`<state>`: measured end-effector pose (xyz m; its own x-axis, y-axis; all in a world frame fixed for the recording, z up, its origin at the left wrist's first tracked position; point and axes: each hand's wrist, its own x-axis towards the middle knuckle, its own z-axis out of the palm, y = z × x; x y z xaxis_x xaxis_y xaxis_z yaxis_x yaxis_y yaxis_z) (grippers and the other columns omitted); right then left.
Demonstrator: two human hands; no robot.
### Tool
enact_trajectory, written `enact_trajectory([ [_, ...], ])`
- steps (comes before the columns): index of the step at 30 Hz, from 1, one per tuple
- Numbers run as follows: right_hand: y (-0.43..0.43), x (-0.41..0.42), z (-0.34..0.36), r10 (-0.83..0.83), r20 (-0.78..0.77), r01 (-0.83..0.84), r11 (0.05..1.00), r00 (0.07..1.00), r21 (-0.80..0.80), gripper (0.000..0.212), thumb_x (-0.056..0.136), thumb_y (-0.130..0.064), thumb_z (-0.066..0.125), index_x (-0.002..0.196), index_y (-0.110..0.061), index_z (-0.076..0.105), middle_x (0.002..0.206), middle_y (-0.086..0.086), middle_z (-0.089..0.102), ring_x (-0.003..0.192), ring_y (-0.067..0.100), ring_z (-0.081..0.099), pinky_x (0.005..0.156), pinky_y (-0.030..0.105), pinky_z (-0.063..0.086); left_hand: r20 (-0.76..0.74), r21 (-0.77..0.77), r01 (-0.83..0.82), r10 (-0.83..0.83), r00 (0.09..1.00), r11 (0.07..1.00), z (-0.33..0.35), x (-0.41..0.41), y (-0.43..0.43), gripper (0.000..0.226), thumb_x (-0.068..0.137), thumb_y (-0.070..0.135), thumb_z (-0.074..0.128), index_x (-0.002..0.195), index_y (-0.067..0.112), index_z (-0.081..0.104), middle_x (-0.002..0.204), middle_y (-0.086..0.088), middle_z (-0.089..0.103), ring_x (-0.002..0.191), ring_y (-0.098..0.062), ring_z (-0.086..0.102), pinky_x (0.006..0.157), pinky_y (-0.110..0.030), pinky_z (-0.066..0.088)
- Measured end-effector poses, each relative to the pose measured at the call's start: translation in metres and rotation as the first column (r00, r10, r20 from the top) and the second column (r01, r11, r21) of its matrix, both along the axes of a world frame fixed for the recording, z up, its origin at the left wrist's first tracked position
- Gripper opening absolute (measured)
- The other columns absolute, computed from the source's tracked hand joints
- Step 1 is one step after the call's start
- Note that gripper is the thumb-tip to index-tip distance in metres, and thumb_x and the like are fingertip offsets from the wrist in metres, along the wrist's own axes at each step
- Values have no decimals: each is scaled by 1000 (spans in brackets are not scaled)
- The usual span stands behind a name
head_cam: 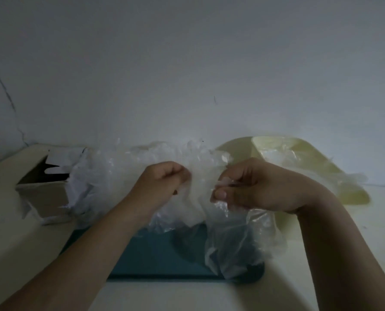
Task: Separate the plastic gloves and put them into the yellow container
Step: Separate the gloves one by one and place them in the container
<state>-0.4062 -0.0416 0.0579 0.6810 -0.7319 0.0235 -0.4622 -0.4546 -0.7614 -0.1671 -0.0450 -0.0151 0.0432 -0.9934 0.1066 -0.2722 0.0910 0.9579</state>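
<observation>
Gloves: a crumpled clump of thin, translucent plastic gloves (199, 185) is held up between both hands, above the teal tray (164, 254); the film is wrinkled and glossy, and loose folds hang down to the tray's near right corner.
Left grip: a fold at the clump's left side is grasped by the left hand (164, 178), its fingers curled tight.
Right grip: an edge of film at the clump's right side is pinched between the thumb and bent fingers of the right hand (249, 187).
Container: the yellow container (355, 195), a pale, smooth-walled tub with rounded corners, is set at the back right, just behind the right hand; a few limp clear gloves are seen inside it.
Tray: flat, matt and round-cornered, laid on the off-white table (18, 243).
Box: an open cardboard box (43, 198) is placed at the left, with more crinkled film bunched against its right side.
</observation>
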Motion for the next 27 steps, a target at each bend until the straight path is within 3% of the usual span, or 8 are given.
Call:
enact_trajectory([
  [5,-10,17,-14,-110,23,113,977,994,-181,12,96,-35,70,99,-32,82,125,-21,63,120,6,60,110,44,48,-323,69,118,-89,942,991,24,-1,16,20,104,3,57,109,-11,70,94,-15,77,85,-22,76,80,-34,63],
  [8,-10,17,-12,-153,147,179,966,977,-187,16,95,-41,70,100,-31,82,130,-15,67,133,12,55,116,51,40,-619,114,225,-108,778,968,20,2,14,41,102,1,44,85,4,81,81,-14,75,70,-21,72,67,-36,57],
  [11,-7,12,-8,-172,250,213,966,953,-146,25,90,-46,73,94,-24,83,139,-19,64,149,3,36,122,53,27,-692,171,254,-68,719,952,16,4,8,40,99,4,45,82,11,80,80,-7,75,68,-17,71,74,-36,41],
  [14,-4,9,-3,-227,414,246,969,882,6,25,82,-34,73,91,-12,83,130,-22,69,140,-2,46,113,43,35,-727,226,280,-30,686,933,12,7,2,19,96,9,55,106,5,70,84,-4,74,64,-16,61,65,-33,34],
  [16,-5,9,-4,-297,496,243,955,816,171,20,82,-26,74,87,-9,83,107,-9,78,110,10,70,95,37,49,-751,279,255,45,659,926,8,7,-3,23,86,17,68,103,7,78,78,-3,67,61,-14,47,58,-29,31],
  [19,-8,19,-13,-395,487,293,916,779,273,19,89,-17,74,82,0,77,76,13,68,73,25,64,74,36,50,-784,275,223,83,615,935,14,0,0,35,90,37,73,102,6,80,73,-3,62,54,-12,52,56,-28,43],
  [24,-13,22,-19,-427,454,427,898,782,110,19,94,-15,73,82,-3,79,81,26,73,73,31,66,75,41,50,-888,238,327,69,454,915,14,7,6,99,72,87,63,116,-2,72,108,-21,75,87,-35,72,78,-46,57],
  [27,-13,19,-16,-432,444,441,893,785,90,20,94,-15,72,79,-6,81,78,17,76,75,31,70,77,41,53,-895,179,301,27,446,937,14,5,6,80,83,67,67,126,0,71,112,-17,76,96,-31,73,88,-44,58],
])
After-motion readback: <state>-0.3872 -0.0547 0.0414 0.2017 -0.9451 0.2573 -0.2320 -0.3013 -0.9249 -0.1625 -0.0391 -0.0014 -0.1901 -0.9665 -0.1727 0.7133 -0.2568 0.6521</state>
